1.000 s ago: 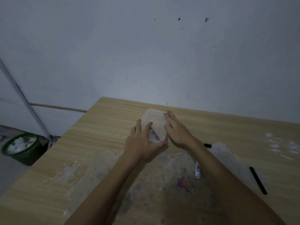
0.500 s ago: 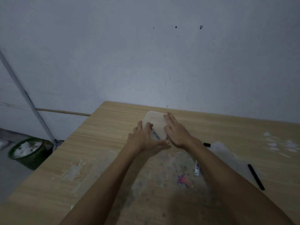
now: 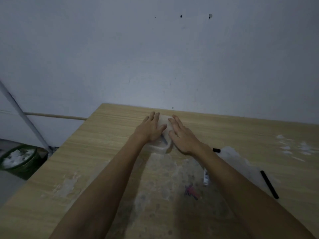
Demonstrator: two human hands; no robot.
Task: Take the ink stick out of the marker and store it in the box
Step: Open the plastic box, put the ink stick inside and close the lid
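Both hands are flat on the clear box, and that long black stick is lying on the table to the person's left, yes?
Not quite: the head view shows the long black stick lying to the person's right. Both the left hand and right hand do rest flat on the clear box.

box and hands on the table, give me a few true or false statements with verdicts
1. Both hands, left hand and right hand, lie flat on the translucent box. True.
2. A dark stick shows through the box. True.
3. The black stick lies left of the left arm. False: it lies on the table right of the right arm.
4. The green bin stands on the table. False: it stands on the floor.
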